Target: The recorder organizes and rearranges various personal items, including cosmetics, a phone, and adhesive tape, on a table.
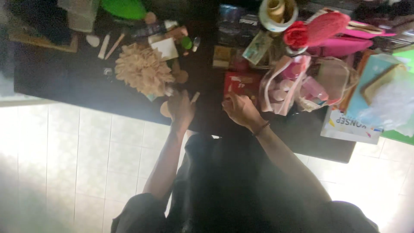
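Observation:
My left hand [181, 110] is raised over the front part of the dark table [69, 82], just below a beige ruffled pompom flower [143, 69]. A small tan disc [165, 109] sits against its thumb side and seems to be held. A short pale stick [195, 97] shows by its fingertips. My right hand [239, 108], with a dark band on the wrist, has its fingers curled at the lower edge of a red box [241, 83]. The picture is too dim to tell if it grips anything.
The table's back is crowded: a clear pouch of pink items [284, 88], a red fabric rose [296, 34], a pink mesh piece [327, 26], a round tub [278, 13], a green object [123, 7], and books and paper [351, 125] at the right. White floor tiles [64, 159] lie below.

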